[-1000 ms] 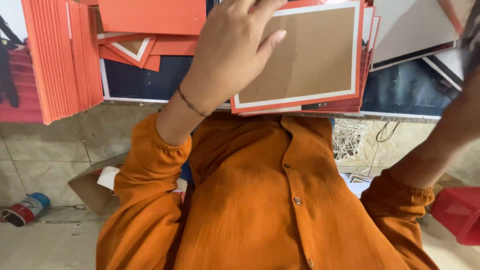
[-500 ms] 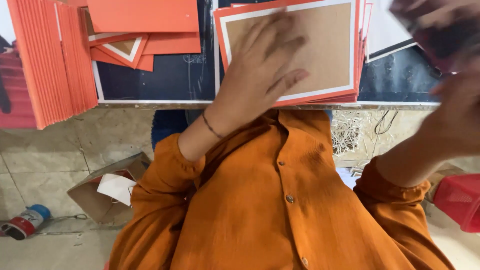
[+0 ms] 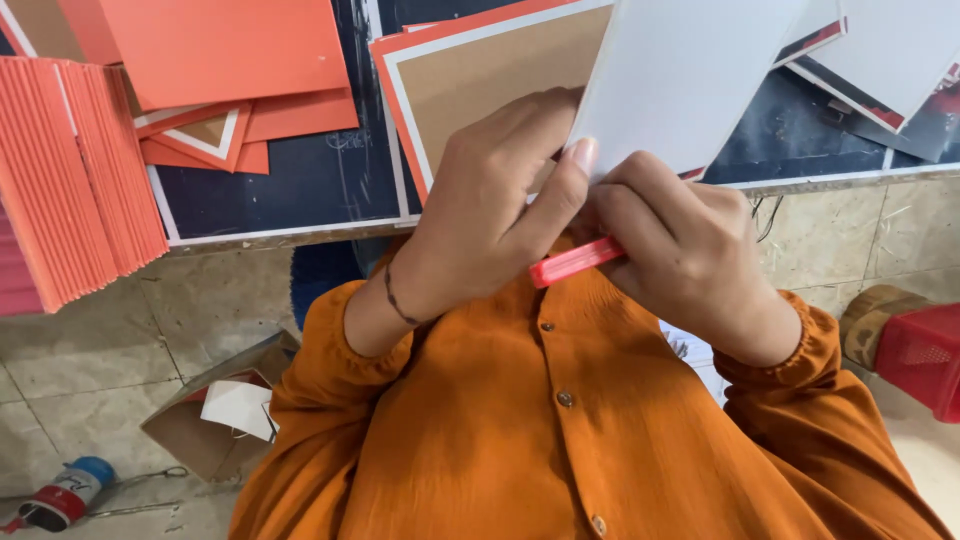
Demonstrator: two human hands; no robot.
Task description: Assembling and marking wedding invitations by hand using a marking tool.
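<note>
A: What takes up the most room?

B: The dark tabletop [image 3: 300, 185] across the top, and below it the person's orange shirt [image 3: 560, 440]. On the tabletop's left edge stands a thick stack [image 3: 70, 210] of orange sheets on end, with a few loose orange sheets [image 3: 225, 50] lying flat beside it.

A: And in the middle?

B: An orange-edged board [image 3: 480, 75] with a brown face lies flat near the tabletop's front edge. Over its right part a white sheet [image 3: 690, 70] is held up, tilted, its lower corner at the hands.

A: How are the hands set?

B: The left hand [image 3: 490, 215] has its grip closed on the sheet's lower corner, thumb pressed to the white face, fingers behind. The right hand [image 3: 680, 250] touches the left, its grip closed round a red tool [image 3: 575, 262]; only one flat end of the tool sticks out towards the left thumb, just under the sheet's corner.

A: Anything smaller?

B: On the floor at the left an open carton [image 3: 200, 425] with white paper in it, and a small bottle [image 3: 62, 495] lying near it. A red crate [image 3: 920, 355] sits at the right edge.
</note>
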